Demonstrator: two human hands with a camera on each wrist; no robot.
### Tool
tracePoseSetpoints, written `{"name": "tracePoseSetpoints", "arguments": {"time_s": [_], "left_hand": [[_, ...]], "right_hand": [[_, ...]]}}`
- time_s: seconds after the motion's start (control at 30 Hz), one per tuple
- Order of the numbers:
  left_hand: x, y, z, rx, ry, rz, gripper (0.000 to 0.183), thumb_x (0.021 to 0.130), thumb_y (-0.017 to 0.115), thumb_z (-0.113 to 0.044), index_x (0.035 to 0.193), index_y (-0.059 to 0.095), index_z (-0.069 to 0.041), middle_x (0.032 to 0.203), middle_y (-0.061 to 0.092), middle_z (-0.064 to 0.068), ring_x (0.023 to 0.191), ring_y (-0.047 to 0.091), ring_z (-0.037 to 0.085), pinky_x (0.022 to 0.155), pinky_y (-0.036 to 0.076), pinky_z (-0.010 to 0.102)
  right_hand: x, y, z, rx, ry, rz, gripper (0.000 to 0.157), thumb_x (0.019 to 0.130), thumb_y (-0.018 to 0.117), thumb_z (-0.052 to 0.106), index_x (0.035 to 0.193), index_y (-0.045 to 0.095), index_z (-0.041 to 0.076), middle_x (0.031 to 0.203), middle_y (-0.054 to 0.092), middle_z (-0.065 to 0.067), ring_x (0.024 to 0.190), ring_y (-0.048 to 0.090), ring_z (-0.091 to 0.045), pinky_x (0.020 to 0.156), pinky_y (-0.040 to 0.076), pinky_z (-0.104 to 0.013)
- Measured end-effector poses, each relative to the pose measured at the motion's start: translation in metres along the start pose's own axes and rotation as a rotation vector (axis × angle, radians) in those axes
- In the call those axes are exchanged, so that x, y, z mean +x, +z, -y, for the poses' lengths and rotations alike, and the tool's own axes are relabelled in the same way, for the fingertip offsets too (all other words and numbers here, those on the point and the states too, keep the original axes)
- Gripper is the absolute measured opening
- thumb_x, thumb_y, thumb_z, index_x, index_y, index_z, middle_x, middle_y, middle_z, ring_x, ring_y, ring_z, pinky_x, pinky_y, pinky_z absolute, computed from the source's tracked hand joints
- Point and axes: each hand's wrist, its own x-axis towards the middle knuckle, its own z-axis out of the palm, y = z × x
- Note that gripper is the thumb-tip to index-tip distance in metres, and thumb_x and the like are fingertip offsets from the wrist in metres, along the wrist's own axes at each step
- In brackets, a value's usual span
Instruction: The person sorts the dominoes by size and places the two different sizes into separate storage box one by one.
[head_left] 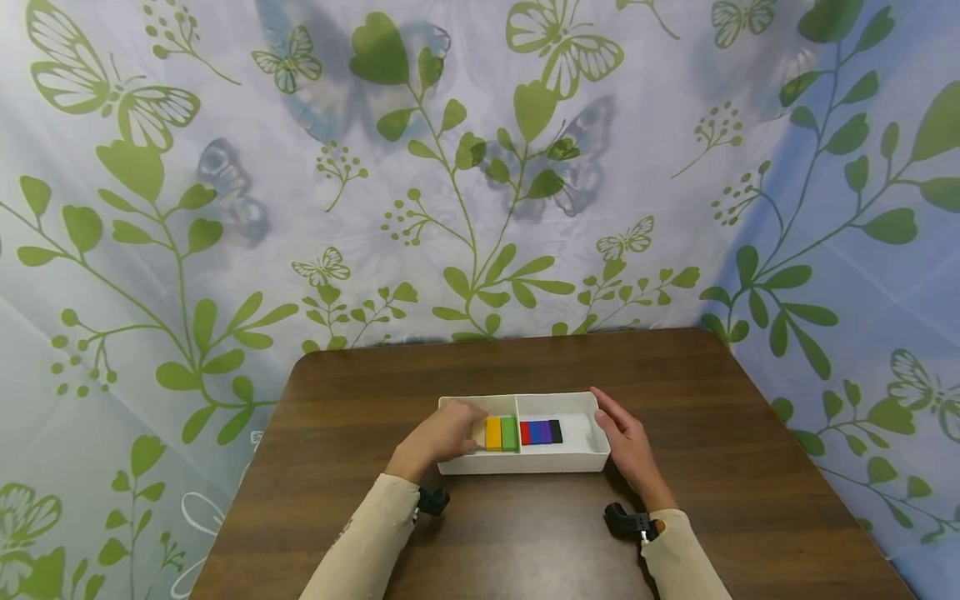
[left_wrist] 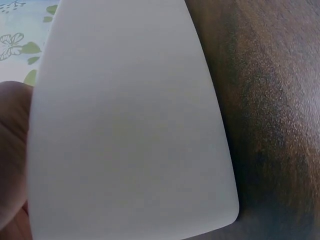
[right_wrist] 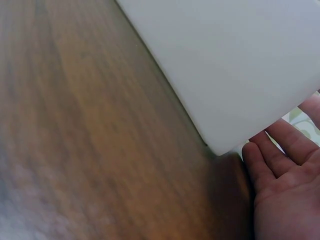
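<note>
A white two-compartment tray (head_left: 525, 463) lies on the table. My left hand (head_left: 442, 432) reaches over its left end, with index finger and thumb at the two ends of a pale block (head_left: 478, 432). Beside that block in the left compartment are a yellow-orange block (head_left: 492, 434) and a green block (head_left: 509, 434). The right compartment holds a red block (head_left: 525, 432), blue and purple blocks (head_left: 542, 432) and a black block (head_left: 556, 431) in a row against the divider. My right hand (head_left: 630, 446) rests at the tray's right end, its fingers (right_wrist: 287, 142) nearly straight along the outer wall.
The brown wooden table (head_left: 525, 533) extends around the tray on all sides. A cloth (head_left: 480, 167) printed with leaves and butterflies hangs behind the table and at both sides. Black wrist cameras (head_left: 630, 522) sit below both hands.
</note>
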Motion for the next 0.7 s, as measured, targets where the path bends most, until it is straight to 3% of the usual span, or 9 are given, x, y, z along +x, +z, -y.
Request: {"name": "tracePoseSetpoints", "arguments": {"time_s": [0.33, 0.7], "left_hand": [[0.0036, 0.0000, -0.0007, -0.034, -0.087, 0.067, 0.029, 0.090, 0.085, -0.005, 0.119, 0.078, -0.006, 0.098, 0.072, 0.003, 0.083, 0.055, 0.017, 0.075, 0.047, 0.027], [0.0075, 0.0051, -0.0032, 0.072, -0.101, 0.099, 0.032, 0.088, 0.089, -0.008, 0.118, 0.078, -0.008, 0.099, 0.072, -0.003, 0.084, 0.057, 0.014, 0.082, 0.053, 0.028]], "right_hand": [[0.0011, -0.0001, 0.0012, 0.002, -0.005, 0.002, 0.054, 0.116, 0.052, 0.042, 0.168, 0.048, 0.026, 0.176, 0.041, -0.005, 0.164, 0.036, -0.037, 0.130, 0.031, -0.066], [0.0005, -0.0004, 0.0002, -0.007, -0.012, -0.002, 0.054, 0.117, 0.051, 0.041, 0.168, 0.048, 0.024, 0.176, 0.042, -0.006, 0.164, 0.036, -0.036, 0.131, 0.030, -0.064]]}}
